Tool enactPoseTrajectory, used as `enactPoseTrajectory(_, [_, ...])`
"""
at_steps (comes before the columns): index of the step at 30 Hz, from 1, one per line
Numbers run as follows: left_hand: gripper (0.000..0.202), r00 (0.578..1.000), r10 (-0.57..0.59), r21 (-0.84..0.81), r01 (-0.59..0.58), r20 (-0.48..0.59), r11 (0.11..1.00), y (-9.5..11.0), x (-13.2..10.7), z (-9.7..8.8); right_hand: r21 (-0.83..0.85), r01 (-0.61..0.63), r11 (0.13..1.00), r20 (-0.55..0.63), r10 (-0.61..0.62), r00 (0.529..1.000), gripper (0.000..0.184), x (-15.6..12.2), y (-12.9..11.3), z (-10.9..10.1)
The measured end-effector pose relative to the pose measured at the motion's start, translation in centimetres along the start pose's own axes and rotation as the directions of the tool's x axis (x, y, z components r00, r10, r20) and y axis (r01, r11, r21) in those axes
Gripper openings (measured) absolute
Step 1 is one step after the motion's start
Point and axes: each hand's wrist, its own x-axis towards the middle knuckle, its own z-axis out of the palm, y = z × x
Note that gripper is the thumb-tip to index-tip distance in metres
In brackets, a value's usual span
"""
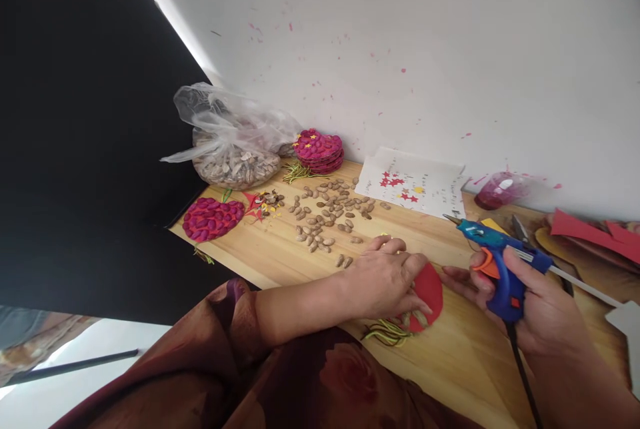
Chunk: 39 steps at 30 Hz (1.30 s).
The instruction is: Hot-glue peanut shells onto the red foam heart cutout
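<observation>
My right hand (530, 302) is wrapped around a blue glue gun (507, 282) with an orange trigger. Its nozzle points up and left, and a white glue stick (583, 284) sticks out of the back. My left hand (383, 275) rests with bent fingers on a red cutout (431, 295), pinning it to the table. A few tan oval shell-like pieces (413, 319) sit on the cutout, partly covered by the hand. Yellow-green and dark strings (386, 333) hang from its near edge. Whether the left fingertips pinch a small piece is hidden.
Loose tan shell-like pieces (325, 212) lie across the wooden table (270, 255). Beyond are a plastic bag of shells (235, 162), stacked magenta pieces (320, 149) and paper with stars (435, 182). A finished-looking magenta piece (213, 219) lies left; a stained cup (495, 190) and red scraps (595, 232) right.
</observation>
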Motion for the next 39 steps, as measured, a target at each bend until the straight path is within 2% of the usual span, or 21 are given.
enactPoseTrajectory(3, [0.060, 1.000, 0.008, 0.003, -0.009, 0.020, 1.000, 0.1, 0.0, -0.2, -0.118, 0.010, 0.993, 0.020, -0.008, 1.000, 0.038, -0.1, -0.1, 0.2])
enactPoseTrajectory(9, [0.066, 0.999, -0.017, -0.052, 0.019, 0.049, 0.998, 0.0, -0.1, -0.4, -0.145, 0.040, 0.989, 0.066, -0.031, 0.997, 0.040, -0.5, -0.5, 0.8])
enactPoseTrajectory(15, [0.085, 0.995, -0.081, -0.264, 0.093, 0.054, 0.960, -0.2, -0.9, -0.5, -0.102, 0.063, 0.993, 0.071, -0.056, 0.996, 0.041, -0.7, -0.5, 1.0])
enactPoseTrajectory(20, [0.090, 1.000, -0.019, -0.377, 0.021, 0.008, 0.926, -0.8, -3.0, -1.8, -0.083, 0.022, 0.996, 0.081, -0.015, 0.997, 0.040, -0.5, -0.3, 0.4])
enactPoseTrajectory(24, [0.098, 1.000, 0.000, -0.376, 0.001, 0.002, 0.926, -1.2, -5.6, -2.9, -0.087, 0.008, 0.996, 0.047, -0.004, 0.999, 0.042, -0.5, -0.5, 0.5])
enactPoseTrajectory(28, [0.099, 0.999, -0.020, -0.323, 0.029, 0.030, 0.946, -1.4, -7.0, -2.8, -0.117, 0.004, 0.993, 0.035, 0.000, 0.999, 0.041, -0.6, -0.7, 0.5])
enactPoseTrajectory(34, [0.092, 1.000, -0.013, -0.314, 0.020, 0.024, 0.949, -1.5, -6.5, -1.7, -0.128, 0.014, 0.992, 0.018, -0.012, 1.000, 0.040, -0.6, -0.4, 0.3])
enactPoseTrajectory(39, [0.096, 0.999, -0.031, -0.310, 0.044, 0.045, 0.950, -1.3, -6.0, -0.9, -0.135, 0.049, 0.990, 0.043, -0.043, 0.998, 0.036, 0.0, -0.1, -0.4])
